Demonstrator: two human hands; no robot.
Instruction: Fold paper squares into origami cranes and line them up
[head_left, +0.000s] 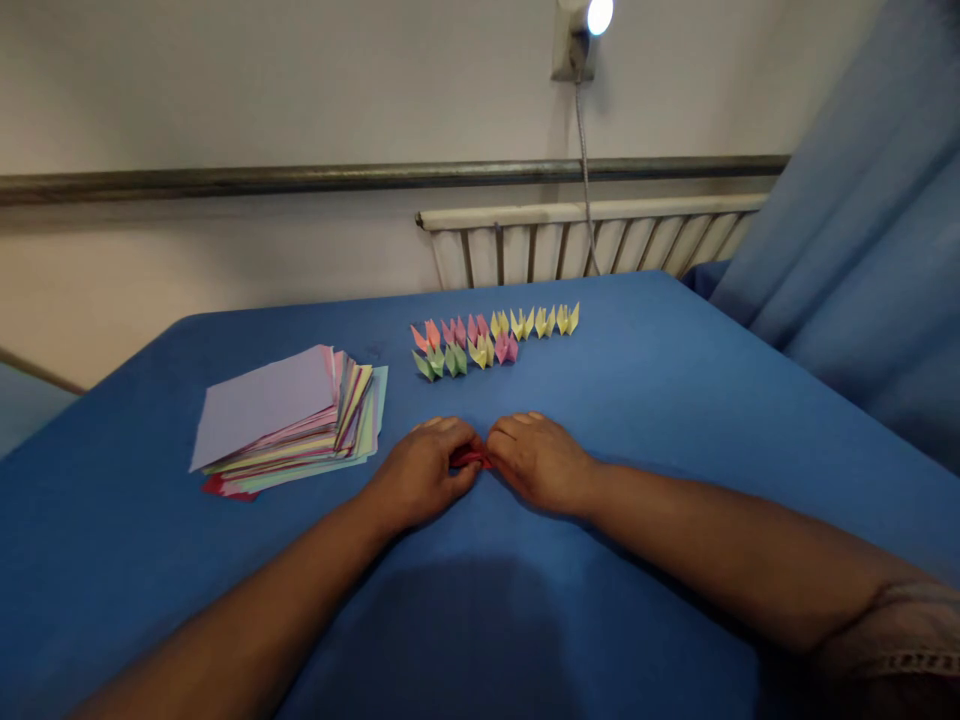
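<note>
Just below the centre of the frame, my left hand (pixel 431 470) is pinching a piece of red paper (pixel 471 457) between thumb and fingers. My right hand (pixel 541 462) is resting at its right end, fingers curled close together; I cannot tell whether they are gripping. In mid-frame, two rows of folded paper figures (pixel 481 351) are standing on the blue surface (pixel 660 400). Left of centre, a stack of coloured sheets (pixel 270 405) is lying.
</note>
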